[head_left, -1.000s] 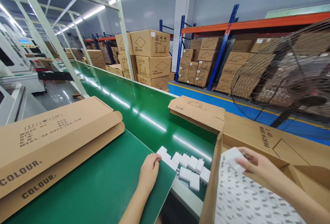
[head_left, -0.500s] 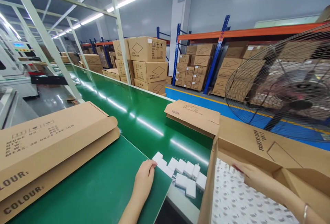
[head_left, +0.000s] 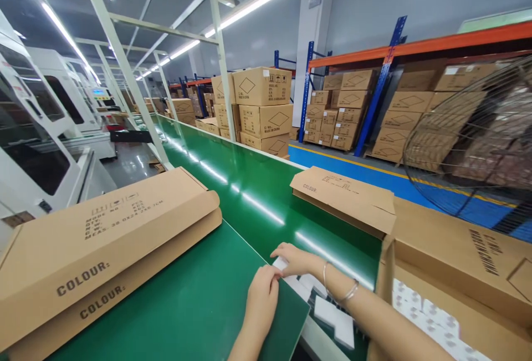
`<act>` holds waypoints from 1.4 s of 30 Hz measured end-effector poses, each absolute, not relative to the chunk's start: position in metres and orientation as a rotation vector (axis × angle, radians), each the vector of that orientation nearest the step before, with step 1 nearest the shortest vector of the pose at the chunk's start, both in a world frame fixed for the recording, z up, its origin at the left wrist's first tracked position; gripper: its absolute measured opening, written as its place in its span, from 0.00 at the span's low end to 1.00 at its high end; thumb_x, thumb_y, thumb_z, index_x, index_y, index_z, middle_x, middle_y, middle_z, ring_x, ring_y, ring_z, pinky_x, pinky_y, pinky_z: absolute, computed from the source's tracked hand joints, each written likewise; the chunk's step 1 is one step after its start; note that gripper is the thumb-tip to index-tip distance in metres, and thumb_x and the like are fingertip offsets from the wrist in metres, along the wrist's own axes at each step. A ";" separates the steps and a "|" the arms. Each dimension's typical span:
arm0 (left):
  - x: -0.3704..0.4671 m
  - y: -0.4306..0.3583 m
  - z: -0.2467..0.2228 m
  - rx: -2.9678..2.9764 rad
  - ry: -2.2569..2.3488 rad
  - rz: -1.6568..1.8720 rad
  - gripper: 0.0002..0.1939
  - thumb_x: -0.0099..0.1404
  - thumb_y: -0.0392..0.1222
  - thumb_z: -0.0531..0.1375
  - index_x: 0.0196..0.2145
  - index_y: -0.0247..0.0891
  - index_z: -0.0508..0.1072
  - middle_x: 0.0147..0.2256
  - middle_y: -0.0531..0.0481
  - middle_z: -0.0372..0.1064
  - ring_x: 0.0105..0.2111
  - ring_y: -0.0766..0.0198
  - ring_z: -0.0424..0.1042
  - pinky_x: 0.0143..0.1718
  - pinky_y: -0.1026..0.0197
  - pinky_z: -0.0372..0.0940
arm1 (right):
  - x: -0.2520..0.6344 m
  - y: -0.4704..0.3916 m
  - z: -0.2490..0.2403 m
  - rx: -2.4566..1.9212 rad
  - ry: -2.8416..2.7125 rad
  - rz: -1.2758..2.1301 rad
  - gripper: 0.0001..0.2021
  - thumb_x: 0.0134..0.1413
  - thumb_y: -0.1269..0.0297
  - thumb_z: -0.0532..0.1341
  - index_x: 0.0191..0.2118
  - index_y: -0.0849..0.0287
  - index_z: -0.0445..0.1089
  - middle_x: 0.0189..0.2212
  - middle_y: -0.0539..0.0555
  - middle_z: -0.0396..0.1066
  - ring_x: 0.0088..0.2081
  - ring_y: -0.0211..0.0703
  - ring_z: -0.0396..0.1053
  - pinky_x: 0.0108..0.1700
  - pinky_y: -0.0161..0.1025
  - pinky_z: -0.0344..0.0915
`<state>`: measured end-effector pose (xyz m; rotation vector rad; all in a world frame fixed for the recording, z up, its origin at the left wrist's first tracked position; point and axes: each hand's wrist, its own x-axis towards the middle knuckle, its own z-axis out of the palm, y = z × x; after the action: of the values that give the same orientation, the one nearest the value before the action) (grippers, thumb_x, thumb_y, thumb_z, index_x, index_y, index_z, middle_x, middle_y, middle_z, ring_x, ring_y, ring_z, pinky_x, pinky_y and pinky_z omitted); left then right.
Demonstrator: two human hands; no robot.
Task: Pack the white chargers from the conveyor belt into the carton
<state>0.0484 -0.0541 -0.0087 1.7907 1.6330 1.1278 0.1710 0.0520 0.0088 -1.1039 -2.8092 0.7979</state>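
My right hand reaches across from the right, its fingers curled over a white power adapter. Right beside it, my left hand has its thumb and fingers drawn together at the near end of that same adapter, over the edge of the green board. More white adapters, some with metal prongs showing earlier, lie loosely on the belt beneath my right forearm. An open cardboard carton at the right holds rows of white pieces with small grey markings.
Two flat brown cartons are stacked on the board at the left. A green conveyor belt runs away ahead. A carton flap juts over the belt. A caged fan stands at the right, before shelving with boxes.
My right hand has left the carton and moved left to the adapters beside my left hand. My left hand stays by the board's edge. The view has turned left.
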 end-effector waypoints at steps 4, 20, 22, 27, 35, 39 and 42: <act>0.049 -0.052 -0.007 1.772 1.650 1.117 0.13 0.60 0.33 0.44 0.29 0.41 0.68 0.30 0.51 0.66 0.34 0.62 0.65 0.37 0.59 0.61 | 0.160 0.059 -0.003 -1.248 -2.849 0.667 0.16 0.47 0.61 0.63 0.42 0.61 0.68 0.43 0.56 0.66 0.44 0.45 0.64 0.45 0.44 0.61; 0.048 -0.051 -0.005 1.781 1.654 1.079 0.13 0.60 0.34 0.44 0.30 0.41 0.67 0.31 0.50 0.66 0.35 0.61 0.66 0.37 0.58 0.61 | 0.196 0.055 0.019 -1.860 -2.799 0.387 0.19 0.56 0.49 0.52 0.37 0.61 0.68 0.35 0.54 0.70 0.37 0.41 0.67 0.41 0.45 0.64; 0.047 -0.050 -0.006 1.795 1.655 1.077 0.13 0.60 0.35 0.44 0.29 0.41 0.67 0.31 0.51 0.67 0.34 0.61 0.66 0.37 0.58 0.61 | 0.193 0.052 0.018 -1.851 -2.800 0.402 0.19 0.55 0.48 0.53 0.37 0.62 0.68 0.36 0.54 0.70 0.38 0.42 0.67 0.42 0.45 0.64; 0.047 -0.050 -0.005 1.814 1.653 1.080 0.13 0.60 0.36 0.45 0.29 0.41 0.67 0.30 0.51 0.67 0.33 0.62 0.66 0.36 0.59 0.62 | 0.192 0.047 0.019 -1.837 -2.777 0.429 0.19 0.57 0.49 0.51 0.37 0.62 0.68 0.36 0.54 0.70 0.38 0.41 0.68 0.42 0.45 0.64; 0.046 -0.050 -0.003 1.812 1.657 1.063 0.13 0.61 0.36 0.44 0.29 0.41 0.67 0.30 0.50 0.67 0.33 0.61 0.67 0.36 0.58 0.62 | 0.250 0.037 0.041 -1.606 -2.845 0.592 0.14 0.56 0.59 0.52 0.42 0.60 0.69 0.41 0.58 0.70 0.44 0.48 0.65 0.46 0.48 0.59; 0.045 -0.049 -0.005 1.816 1.650 1.067 0.13 0.60 0.38 0.45 0.29 0.41 0.68 0.31 0.50 0.68 0.34 0.60 0.67 0.37 0.57 0.63 | 0.278 0.029 0.035 -1.521 -2.862 0.765 0.22 0.49 0.57 0.56 0.51 0.58 0.64 0.47 0.59 0.66 0.47 0.52 0.63 0.46 0.46 0.59; 0.044 -0.049 -0.005 1.838 1.649 1.062 0.13 0.60 0.39 0.45 0.29 0.41 0.69 0.30 0.50 0.68 0.33 0.60 0.67 0.37 0.57 0.63 | 0.286 0.022 0.030 -1.504 -2.834 0.857 0.25 0.48 0.56 0.57 0.53 0.58 0.61 0.48 0.60 0.64 0.48 0.53 0.63 0.47 0.46 0.58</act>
<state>0.0436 -0.0490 -0.0053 1.8383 1.6486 1.0622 0.2863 0.0218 0.0305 -1.5036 -2.8337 0.8571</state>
